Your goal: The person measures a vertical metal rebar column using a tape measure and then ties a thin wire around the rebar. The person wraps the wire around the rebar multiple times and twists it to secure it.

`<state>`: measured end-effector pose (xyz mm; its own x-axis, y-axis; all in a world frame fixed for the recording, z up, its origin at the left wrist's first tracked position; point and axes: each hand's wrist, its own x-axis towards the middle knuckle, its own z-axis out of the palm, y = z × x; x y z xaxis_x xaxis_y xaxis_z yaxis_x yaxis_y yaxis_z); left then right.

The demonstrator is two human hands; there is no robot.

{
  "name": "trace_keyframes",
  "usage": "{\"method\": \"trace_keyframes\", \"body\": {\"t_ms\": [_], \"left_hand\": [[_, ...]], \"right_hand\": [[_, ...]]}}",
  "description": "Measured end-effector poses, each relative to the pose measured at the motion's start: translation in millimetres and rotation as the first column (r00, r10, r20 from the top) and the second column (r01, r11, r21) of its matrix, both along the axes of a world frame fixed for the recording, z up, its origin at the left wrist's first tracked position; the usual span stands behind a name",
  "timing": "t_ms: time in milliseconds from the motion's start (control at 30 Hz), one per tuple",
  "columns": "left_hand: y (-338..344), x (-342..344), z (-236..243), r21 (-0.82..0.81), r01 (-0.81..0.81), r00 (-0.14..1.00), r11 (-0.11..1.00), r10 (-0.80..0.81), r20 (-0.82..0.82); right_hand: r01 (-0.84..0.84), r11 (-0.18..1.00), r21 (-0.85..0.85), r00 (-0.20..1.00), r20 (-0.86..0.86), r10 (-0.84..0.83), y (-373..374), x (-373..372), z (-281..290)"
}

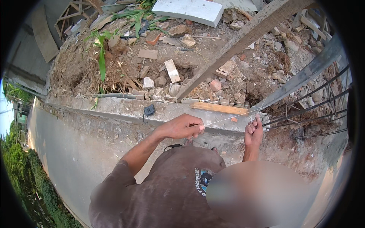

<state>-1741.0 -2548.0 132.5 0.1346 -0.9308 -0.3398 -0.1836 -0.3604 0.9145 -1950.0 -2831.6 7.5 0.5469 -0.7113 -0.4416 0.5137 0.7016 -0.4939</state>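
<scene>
My left hand pinches a thin white string, which runs to the fingers of my right hand, where it is held with the index finger raised. Both hands are over the near edge of a low concrete ledge. A dark tape measure lies on the ledge just left of my left hand. A narrow timber strip lies along the ledge beyond the string, with a small orange fragment beside it.
A leaning timber post and a grey column stand at right, near steel rebar. Rubble, a plant and a white block lie behind the ledge. A paved path runs along the near left.
</scene>
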Motion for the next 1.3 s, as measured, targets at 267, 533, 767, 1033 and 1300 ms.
{"method": "trace_keyframes", "body": {"t_ms": [267, 533, 767, 1033, 1300], "left_hand": [[103, -12, 21, 0.02, -0.185, 0.977, 0.983, 0.181, 0.113], [153, 7, 25, 0.297, -0.196, 0.973, 0.935, 0.148, 0.176], [183, 2, 82, 0.033, -0.311, 0.95, 0.95, 0.312, -0.005], [88, 0, 52, -0.133, -0.221, 0.96, 0.966, 0.24, 0.142], [-72, -16, -13, -0.245, -0.24, 0.955, 0.939, 0.183, -0.233]], "right_hand": [[-0.059, 0.948, -0.313, 0.934, -0.353, -0.058, 12, 14, 18], [-0.128, 0.966, -0.227, 0.944, -0.326, 0.049, 22, 22, 20], [-0.109, 0.959, -0.262, 0.944, -0.331, 0.017, 20, 10, 14], [-0.217, 0.943, -0.253, 0.927, -0.356, 0.118, 54, -14, 19], [-0.381, 0.841, -0.383, 0.827, -0.549, 0.124, 123, -61, 49]]}}
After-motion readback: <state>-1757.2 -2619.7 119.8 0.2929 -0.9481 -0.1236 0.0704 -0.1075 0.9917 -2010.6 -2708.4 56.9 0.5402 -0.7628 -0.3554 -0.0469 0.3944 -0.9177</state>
